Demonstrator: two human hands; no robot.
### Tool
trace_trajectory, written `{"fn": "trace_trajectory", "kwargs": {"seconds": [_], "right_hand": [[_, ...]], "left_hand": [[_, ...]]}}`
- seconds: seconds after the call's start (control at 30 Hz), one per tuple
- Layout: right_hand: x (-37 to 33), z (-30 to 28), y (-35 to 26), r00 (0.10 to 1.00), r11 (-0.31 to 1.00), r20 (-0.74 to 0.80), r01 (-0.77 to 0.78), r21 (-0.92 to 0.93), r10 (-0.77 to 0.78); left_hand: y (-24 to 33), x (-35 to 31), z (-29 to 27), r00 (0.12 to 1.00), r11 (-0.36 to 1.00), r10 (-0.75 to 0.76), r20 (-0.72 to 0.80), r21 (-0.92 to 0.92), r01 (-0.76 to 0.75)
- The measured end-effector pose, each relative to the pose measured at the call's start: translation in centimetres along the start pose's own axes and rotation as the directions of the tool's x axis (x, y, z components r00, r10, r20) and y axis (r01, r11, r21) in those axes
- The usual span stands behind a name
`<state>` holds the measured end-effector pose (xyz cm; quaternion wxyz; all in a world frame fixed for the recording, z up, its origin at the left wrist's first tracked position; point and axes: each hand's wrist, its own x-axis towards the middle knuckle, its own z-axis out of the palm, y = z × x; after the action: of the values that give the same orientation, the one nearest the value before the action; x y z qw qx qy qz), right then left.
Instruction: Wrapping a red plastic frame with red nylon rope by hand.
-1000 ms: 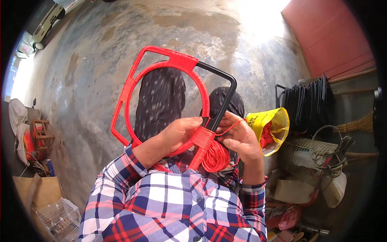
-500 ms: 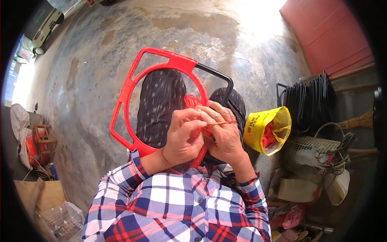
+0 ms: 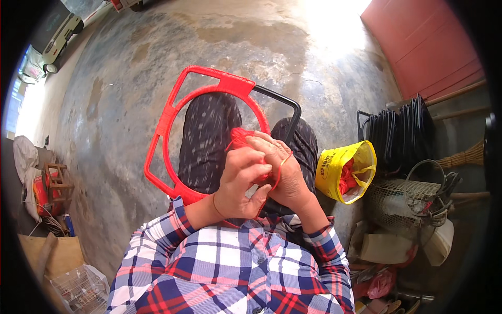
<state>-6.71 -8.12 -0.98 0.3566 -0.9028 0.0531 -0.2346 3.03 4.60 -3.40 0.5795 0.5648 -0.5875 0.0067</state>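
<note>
A metal frame with a round ring [image 3: 166,118] lies across my thighs, most of it wound in red cord. Its far right corner is a bare black bar [image 3: 277,96]. Over the ring's right side my hands meet at a bundle of red cord [image 3: 240,137]. My right hand [image 3: 285,175] is closed around the bundle, and a loose strand of red cord [image 3: 278,175] runs over its fingers and down between the hands. My left hand [image 3: 240,183] is closed beside it, fingers curled near the strand; whatever they pinch is hidden.
At my right stands a yellow bucket [image 3: 330,166] with red cord inside. Beyond it are stacked black metal frames [image 3: 400,125], a wire basket [image 3: 402,201] and a straw broom [image 3: 463,157]. A small wooden stool [image 3: 58,183] is at the left. Concrete floor [image 3: 125,104] surrounds me.
The cord bundle has shifted slightly left and nearer to me. The strand that stuck out across my right hand now loops over its fingers and hangs down. My left hand has turned.
</note>
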Motion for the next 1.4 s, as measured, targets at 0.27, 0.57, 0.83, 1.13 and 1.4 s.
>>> {"fn": "trace_trajectory", "kwargs": {"seconds": [0.27, 0.57, 0.83, 1.13, 1.4], "right_hand": [[-3.1, -5.1, -0.2, 0.853, 0.858, -0.338, -0.215, 0.466, 0.397], [-11.7, -12.1, 2.3, 0.731, 0.493, 0.063, -0.518, 0.699, 0.679], [-17.9, -14.7, 6.1, 0.657, 0.245, -0.326, 0.215, 0.945, 0.680], [-9.3, -4.5, 2.7, 0.679, 0.290, 0.357, -0.645, 0.707, 0.642], [-12.4, -5.8, 2.8, 0.636, 0.427, 0.049, -0.572, 0.700, 0.770]], "left_hand": [[-0.9, -0.2, -0.7, 0.990, 0.992, -0.126, -0.060, 0.023, 0.128], [-3.2, 0.3, 0.3, 0.405, 0.148, -0.784, 0.471, -0.491, 0.859], [-2.3, 1.0, 0.2, 0.365, -0.241, -0.616, 0.698, -0.608, 0.756], [-2.7, 0.3, 0.3, 0.443, -0.294, -0.510, 0.737, -0.634, 0.715], [-3.5, -0.1, 0.4, 0.386, -0.342, -0.537, 0.750, -0.612, 0.713]]}}
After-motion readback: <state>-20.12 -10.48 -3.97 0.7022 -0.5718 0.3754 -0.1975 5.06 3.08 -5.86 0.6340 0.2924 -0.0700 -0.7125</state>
